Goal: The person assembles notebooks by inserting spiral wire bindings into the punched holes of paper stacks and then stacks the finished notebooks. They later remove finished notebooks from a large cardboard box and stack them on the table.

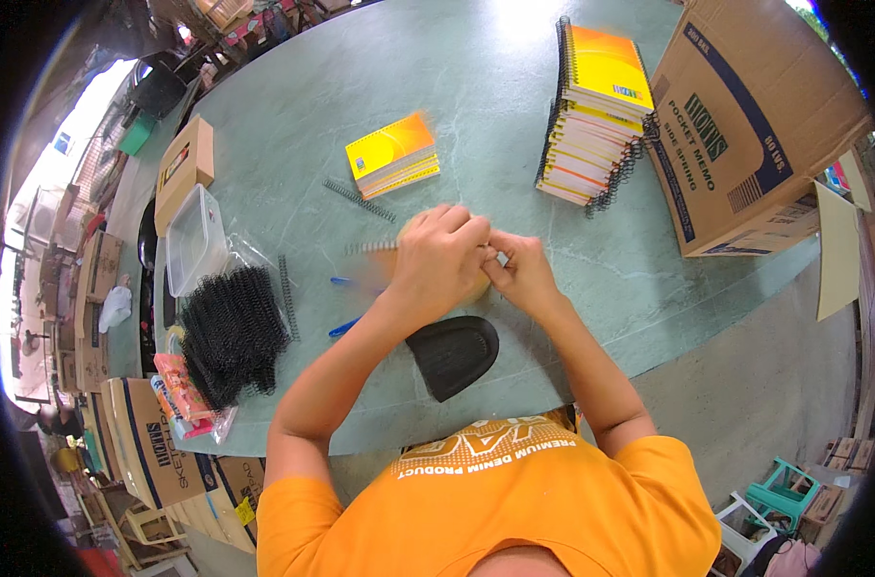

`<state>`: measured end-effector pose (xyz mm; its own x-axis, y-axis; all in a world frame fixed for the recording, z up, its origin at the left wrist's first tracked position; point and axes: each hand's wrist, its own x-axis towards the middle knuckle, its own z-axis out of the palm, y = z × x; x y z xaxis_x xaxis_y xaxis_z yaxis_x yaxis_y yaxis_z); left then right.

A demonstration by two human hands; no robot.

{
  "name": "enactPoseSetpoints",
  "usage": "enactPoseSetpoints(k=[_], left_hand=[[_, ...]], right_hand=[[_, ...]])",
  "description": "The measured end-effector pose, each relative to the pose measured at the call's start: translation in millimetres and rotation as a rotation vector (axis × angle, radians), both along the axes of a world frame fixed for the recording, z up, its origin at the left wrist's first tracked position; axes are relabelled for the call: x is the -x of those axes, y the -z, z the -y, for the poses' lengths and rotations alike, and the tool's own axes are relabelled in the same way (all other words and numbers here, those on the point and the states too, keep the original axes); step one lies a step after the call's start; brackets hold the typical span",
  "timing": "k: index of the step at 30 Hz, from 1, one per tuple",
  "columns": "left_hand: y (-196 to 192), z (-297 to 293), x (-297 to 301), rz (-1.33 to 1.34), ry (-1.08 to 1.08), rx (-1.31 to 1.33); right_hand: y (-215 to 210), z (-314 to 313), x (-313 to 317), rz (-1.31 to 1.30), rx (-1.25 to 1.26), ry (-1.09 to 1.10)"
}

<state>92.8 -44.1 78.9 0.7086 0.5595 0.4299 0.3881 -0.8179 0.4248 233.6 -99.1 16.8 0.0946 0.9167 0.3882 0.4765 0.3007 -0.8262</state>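
Observation:
My left hand (439, 252) is curled over a small orange-yellow notebook (385, 262), which it mostly covers. A row of spiral loops (361, 248) sticks out to the left of that hand, blurred. My right hand (522, 274) meets it at the notebook's right end in a pinch; what lies between those fingertips is too small to make out. Under my left forearm lies a tool with blue handles (344, 327), partly hidden. A black rounded pad (454, 356) rests between my arms. Just beyond my hands are a loose black spiral coil (359, 200) and a short stack of yellow notebooks (392, 154).
A heap of black spiral coils (234, 332) lies at left, beside a clear plastic box (195, 240) and a small carton (184, 173). At far right a tall stack of spiral notebooks (596, 115) stands against a large cardboard box (755, 125). The green table (293, 106) has a curved near edge.

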Motion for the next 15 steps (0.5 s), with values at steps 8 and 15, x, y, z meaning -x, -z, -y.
enactPoseSetpoints(k=[8, 15], left_hand=[[-12.2, 5.3, 49.5, -0.236, -0.353, 0.265], [-20.8, 59.8, 25.4, 0.276, -0.029, 0.012]], right_hand=[[-11.8, 4.8, -2.9, -0.681, 0.268, 0.114], [-72.2, -29.6, -15.8, -0.425, -0.069, 0.010]])
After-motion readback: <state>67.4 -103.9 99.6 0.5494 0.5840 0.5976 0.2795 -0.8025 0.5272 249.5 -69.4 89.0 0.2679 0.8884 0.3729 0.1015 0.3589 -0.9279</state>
